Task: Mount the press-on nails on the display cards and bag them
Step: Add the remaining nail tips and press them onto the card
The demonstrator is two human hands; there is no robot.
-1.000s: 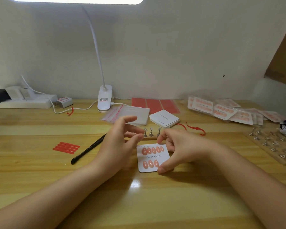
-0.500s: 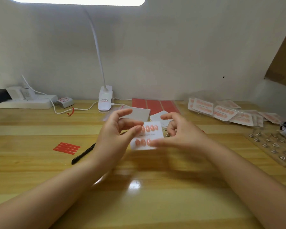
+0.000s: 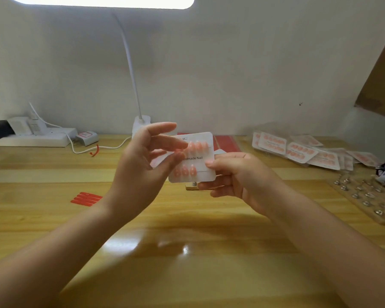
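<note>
The card [image 3: 192, 157] is white with rounded corners, printed "Handmade Nail" across its middle, with a row of pink-orange nails [image 3: 197, 146] above the text and a shorter row of about three below, the rest of that row bare. It is held upright above the table [image 3: 53, 218], facing the camera, between the two hands. The left hand [image 3: 142, 165] is at its left edge with fingers spread and loosely bent, fingertips over the card's left side; whether they press it cannot be told. The right hand [image 3: 238, 176] pinches the card's right edge, thumb on the front and fingers curled behind. On the left of the table lie a power strip [image 3: 31, 138] with cables and a few red strips [image 3: 86, 198]. A lamp [image 3: 140, 127] stands behind the left hand, red sheets [image 3: 227, 142] behind the card. To the right are bagged cards [image 3: 298, 152] in a pile and a board of metal studs [image 3: 365, 196].
</note>
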